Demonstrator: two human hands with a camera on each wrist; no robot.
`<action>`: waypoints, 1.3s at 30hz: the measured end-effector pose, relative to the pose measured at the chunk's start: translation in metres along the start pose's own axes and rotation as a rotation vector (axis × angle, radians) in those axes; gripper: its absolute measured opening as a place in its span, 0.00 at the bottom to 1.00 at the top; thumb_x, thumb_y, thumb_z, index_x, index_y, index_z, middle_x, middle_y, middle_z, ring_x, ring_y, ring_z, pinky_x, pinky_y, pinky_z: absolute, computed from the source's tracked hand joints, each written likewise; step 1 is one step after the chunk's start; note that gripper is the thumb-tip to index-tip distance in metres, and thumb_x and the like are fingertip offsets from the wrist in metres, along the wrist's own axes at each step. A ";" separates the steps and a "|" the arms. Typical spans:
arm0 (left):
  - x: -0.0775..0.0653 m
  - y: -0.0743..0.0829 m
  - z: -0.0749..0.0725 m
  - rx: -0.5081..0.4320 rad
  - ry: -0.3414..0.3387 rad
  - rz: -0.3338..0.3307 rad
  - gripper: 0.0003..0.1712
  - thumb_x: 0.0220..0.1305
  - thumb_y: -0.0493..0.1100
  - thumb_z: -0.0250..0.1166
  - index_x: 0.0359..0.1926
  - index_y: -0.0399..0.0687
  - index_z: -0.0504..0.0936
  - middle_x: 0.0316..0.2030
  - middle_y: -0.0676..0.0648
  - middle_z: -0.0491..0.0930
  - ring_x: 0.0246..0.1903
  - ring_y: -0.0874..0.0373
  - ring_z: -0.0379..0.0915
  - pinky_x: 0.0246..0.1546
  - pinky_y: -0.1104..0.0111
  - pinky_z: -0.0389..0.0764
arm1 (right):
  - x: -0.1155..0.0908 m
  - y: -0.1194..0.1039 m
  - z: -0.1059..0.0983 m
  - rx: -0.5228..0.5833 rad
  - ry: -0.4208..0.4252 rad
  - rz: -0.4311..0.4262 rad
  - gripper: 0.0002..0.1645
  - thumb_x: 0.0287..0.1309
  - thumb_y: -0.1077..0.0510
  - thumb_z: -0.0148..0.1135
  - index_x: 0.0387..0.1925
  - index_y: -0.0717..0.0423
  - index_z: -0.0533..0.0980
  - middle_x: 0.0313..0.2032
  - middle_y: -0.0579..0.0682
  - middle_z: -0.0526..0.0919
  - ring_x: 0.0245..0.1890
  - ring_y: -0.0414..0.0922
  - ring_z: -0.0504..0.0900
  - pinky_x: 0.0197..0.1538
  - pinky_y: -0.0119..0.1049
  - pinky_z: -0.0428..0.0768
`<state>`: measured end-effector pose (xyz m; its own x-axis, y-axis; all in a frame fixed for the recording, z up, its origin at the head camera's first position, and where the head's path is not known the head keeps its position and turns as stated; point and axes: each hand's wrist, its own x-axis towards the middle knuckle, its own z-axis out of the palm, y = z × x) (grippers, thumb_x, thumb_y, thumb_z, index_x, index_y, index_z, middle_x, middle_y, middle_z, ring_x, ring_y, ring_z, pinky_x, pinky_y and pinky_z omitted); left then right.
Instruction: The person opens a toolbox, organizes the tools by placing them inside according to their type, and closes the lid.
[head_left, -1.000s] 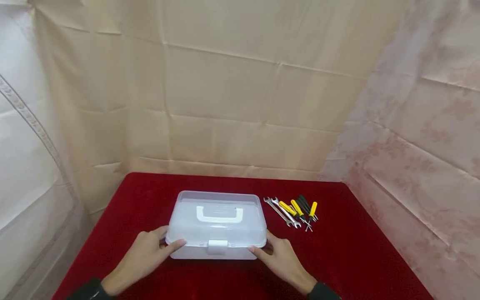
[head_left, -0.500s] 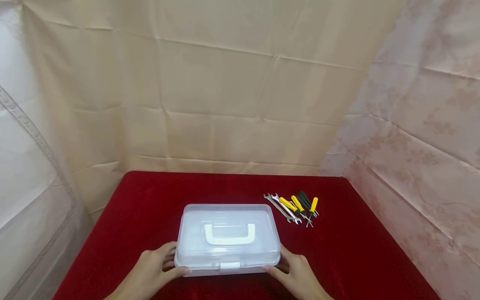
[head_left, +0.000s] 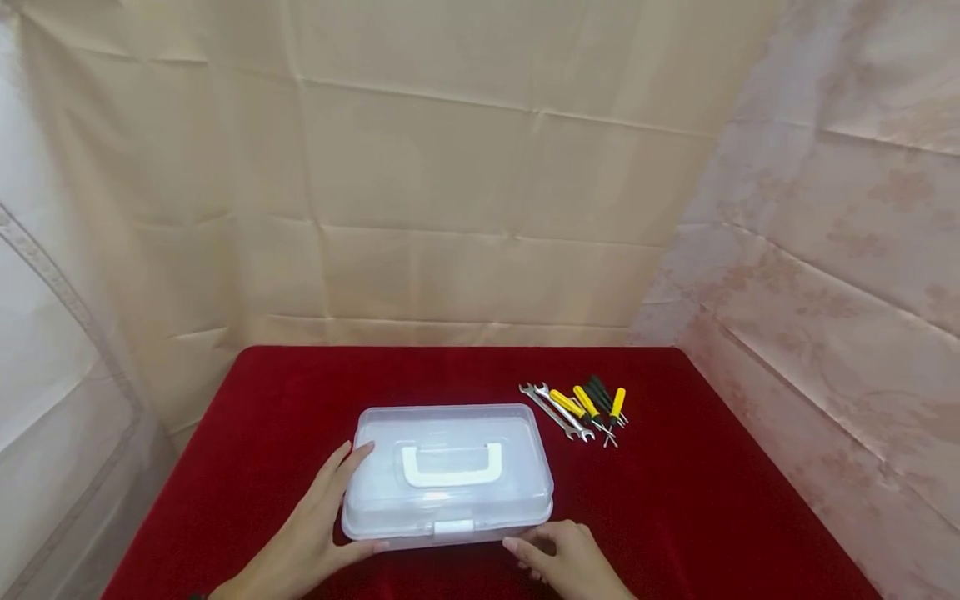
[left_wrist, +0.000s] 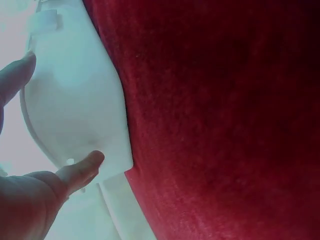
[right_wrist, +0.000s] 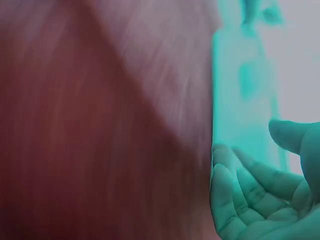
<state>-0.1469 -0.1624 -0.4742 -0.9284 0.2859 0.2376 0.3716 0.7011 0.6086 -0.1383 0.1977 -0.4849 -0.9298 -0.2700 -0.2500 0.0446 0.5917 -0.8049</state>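
A translucent plastic toolbox [head_left: 457, 423] with a white handle [head_left: 452, 479] folded on its lid sits on the red tabletop, lid down. A white latch [head_left: 453, 527] is at the middle of its front. My left hand [head_left: 313, 533] rests on its left end, straight fingers along the lid's side and the thumb at the front left corner. In the left wrist view the thumb [left_wrist: 90, 162] touches the box's front wall. My right hand [head_left: 570, 554] is at the front right corner with loosely bent fingers, thumb apart from them in the right wrist view, nothing held.
Behind the box to the right lie two wrenches [head_left: 551, 412] and several screwdrivers [head_left: 592, 404] with yellow or black handles. Red cloth [head_left: 675, 500] covers the table. A beige curtain [head_left: 450, 167] hangs behind, and a pinkish one [head_left: 840, 250] at the right.
The box has come toward the person between both hands, then shifted slightly left in view. The left fingers have straightened up onto the lid's side; the right hand has left the right end for the front corner.
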 end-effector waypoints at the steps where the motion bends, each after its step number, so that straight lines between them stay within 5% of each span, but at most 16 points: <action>1: 0.000 0.000 -0.001 0.003 0.005 0.010 0.65 0.47 0.64 0.82 0.79 0.63 0.54 0.74 0.41 0.59 0.67 0.45 0.64 0.57 0.47 0.78 | 0.001 -0.003 0.004 0.090 -0.043 0.024 0.21 0.66 0.41 0.67 0.41 0.54 0.87 0.30 0.45 0.88 0.26 0.43 0.82 0.33 0.37 0.81; 6: 0.005 0.003 -0.002 -0.001 -0.006 0.020 0.66 0.45 0.57 0.85 0.79 0.61 0.53 0.74 0.47 0.61 0.64 0.53 0.68 0.58 0.53 0.78 | 0.008 -0.017 0.027 0.534 -0.242 0.051 0.27 0.73 0.43 0.60 0.50 0.65 0.82 0.41 0.55 0.89 0.30 0.42 0.84 0.37 0.34 0.84; 11: 0.007 0.004 -0.001 -0.013 -0.037 0.014 0.67 0.47 0.54 0.85 0.80 0.61 0.51 0.75 0.44 0.60 0.64 0.51 0.68 0.59 0.53 0.78 | 0.010 -0.023 0.044 0.761 -0.264 0.073 0.31 0.73 0.41 0.59 0.53 0.69 0.79 0.43 0.55 0.88 0.30 0.38 0.83 0.37 0.29 0.82; 24: 0.003 0.011 -0.006 -0.013 -0.101 -0.057 0.66 0.50 0.54 0.83 0.81 0.60 0.48 0.78 0.40 0.53 0.67 0.46 0.65 0.58 0.53 0.79 | 0.012 -0.020 0.062 0.765 -0.153 0.123 0.32 0.70 0.38 0.60 0.51 0.64 0.81 0.40 0.52 0.89 0.25 0.37 0.78 0.32 0.30 0.78; 34: 0.001 0.010 -0.003 0.019 -0.011 0.090 0.66 0.51 0.47 0.84 0.81 0.52 0.49 0.76 0.36 0.56 0.67 0.44 0.66 0.57 0.52 0.78 | 0.007 -0.025 0.060 0.710 -0.122 0.086 0.32 0.72 0.37 0.59 0.45 0.64 0.84 0.40 0.57 0.89 0.26 0.39 0.82 0.32 0.33 0.82; 39: -0.001 0.008 -0.007 0.010 -0.040 0.032 0.66 0.52 0.55 0.82 0.81 0.56 0.48 0.77 0.39 0.57 0.66 0.49 0.67 0.57 0.54 0.79 | 0.006 -0.029 0.056 0.584 -0.084 0.043 0.28 0.71 0.40 0.62 0.43 0.64 0.86 0.36 0.56 0.90 0.23 0.40 0.81 0.29 0.32 0.81</action>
<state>-0.1427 -0.1614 -0.4646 -0.9152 0.3338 0.2259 0.4010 0.6974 0.5940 -0.1247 0.1368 -0.4930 -0.8914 -0.3286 -0.3120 0.2978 0.0942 -0.9500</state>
